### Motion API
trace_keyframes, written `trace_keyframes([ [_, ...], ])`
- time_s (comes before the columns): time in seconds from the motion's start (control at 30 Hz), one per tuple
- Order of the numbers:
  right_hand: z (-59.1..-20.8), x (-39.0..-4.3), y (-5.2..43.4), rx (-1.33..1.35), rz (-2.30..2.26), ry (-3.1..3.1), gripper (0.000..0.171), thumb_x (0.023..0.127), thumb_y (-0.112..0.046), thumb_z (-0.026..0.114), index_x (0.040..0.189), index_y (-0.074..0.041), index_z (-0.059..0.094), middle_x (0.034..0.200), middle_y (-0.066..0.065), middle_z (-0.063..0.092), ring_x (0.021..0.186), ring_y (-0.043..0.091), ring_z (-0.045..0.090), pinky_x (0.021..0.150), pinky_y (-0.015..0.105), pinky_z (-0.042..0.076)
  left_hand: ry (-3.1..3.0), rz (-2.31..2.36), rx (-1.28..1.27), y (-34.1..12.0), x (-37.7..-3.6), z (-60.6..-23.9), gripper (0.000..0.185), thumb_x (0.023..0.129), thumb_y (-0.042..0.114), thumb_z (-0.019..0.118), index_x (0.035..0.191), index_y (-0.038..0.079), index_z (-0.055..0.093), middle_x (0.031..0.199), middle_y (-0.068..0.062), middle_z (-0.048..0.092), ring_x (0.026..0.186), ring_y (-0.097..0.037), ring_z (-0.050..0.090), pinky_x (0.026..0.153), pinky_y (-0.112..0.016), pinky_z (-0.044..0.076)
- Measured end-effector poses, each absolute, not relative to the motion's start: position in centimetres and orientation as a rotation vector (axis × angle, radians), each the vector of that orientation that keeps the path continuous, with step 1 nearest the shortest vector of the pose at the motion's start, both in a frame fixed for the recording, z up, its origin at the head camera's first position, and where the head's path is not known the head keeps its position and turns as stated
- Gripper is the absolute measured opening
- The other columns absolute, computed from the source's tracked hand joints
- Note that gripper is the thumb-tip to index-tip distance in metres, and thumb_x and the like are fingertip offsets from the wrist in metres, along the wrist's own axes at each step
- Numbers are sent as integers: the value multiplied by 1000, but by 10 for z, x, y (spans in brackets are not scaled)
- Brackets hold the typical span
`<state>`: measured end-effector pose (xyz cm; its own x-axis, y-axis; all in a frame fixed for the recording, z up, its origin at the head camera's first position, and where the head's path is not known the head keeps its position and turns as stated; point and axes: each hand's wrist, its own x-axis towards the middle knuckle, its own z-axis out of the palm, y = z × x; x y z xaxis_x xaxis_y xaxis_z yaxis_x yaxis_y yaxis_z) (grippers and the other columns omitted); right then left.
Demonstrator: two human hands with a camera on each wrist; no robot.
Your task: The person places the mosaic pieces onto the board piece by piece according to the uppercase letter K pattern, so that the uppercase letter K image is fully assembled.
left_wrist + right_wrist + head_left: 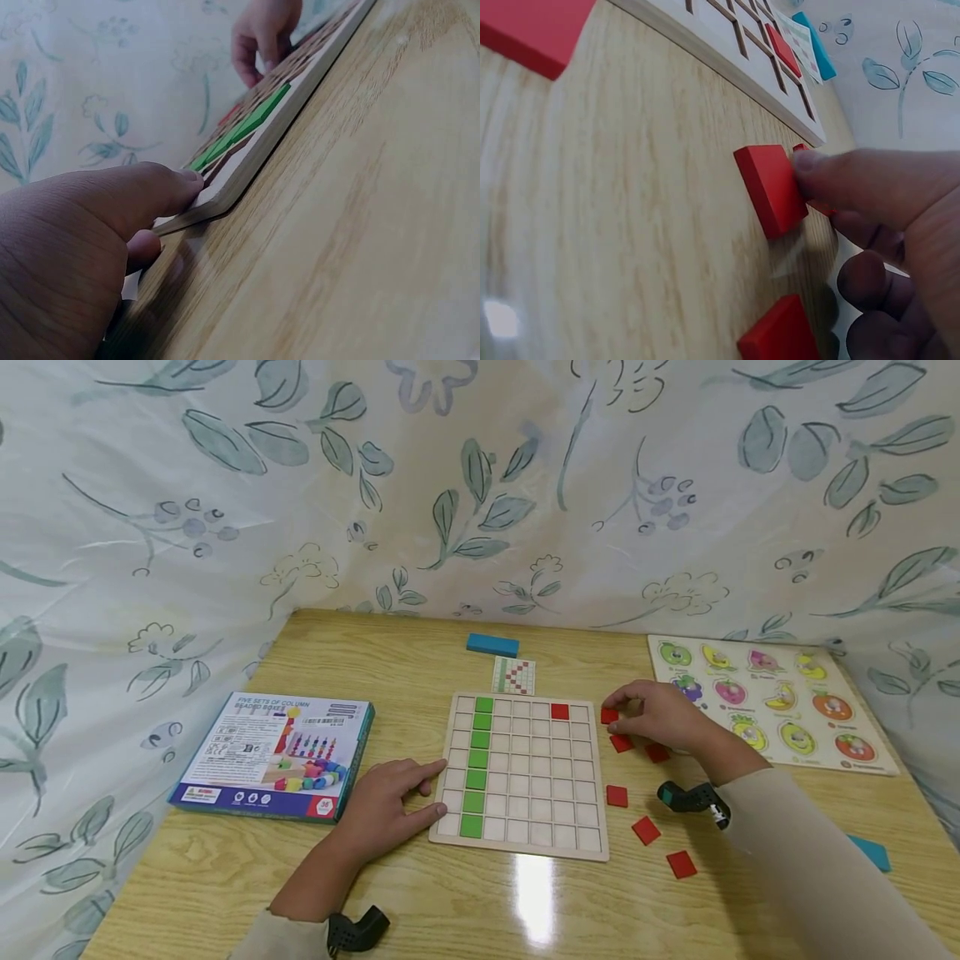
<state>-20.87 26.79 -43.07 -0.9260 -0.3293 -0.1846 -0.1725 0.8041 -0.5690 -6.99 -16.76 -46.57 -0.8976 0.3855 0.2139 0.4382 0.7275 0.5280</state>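
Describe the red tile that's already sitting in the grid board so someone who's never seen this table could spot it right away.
Find the pale wooden grid board in the middle of the table, with a green column down its left side. Look along the top row toward the right: the red tile sits in the second cell from the right edge. It is the only red tile inside the grid; the loose red tiles lie on the table.

Close up we see our left hand (82, 247) resting its fingertips against the near corner of the wooden board (247, 161), green tiles (244, 131) in a row, right hand (262, 37) beyond.
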Motion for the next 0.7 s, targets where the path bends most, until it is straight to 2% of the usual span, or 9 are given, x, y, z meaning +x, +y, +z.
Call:
trace_keyframes([
  [0.43,-429,-209,267,-381,-883,2689,28,96,-20,82,123,-12,77,118,9,69,88,25,58,74,38,50,-2815,-886,-691,-167,-71,-469,53,90,37,86,138,17,75,90,17,57,78,-4,44,75,-32,40],
  [0.7,-429,-209,264,-374,-933,2677,33,94,-26,84,124,-15,76,114,6,68,86,26,57,71,39,49,-2813,-887,-691,-168,-70,-469,53,91,37,86,138,18,74,90,19,56,78,-4,44,76,-32,39],
])
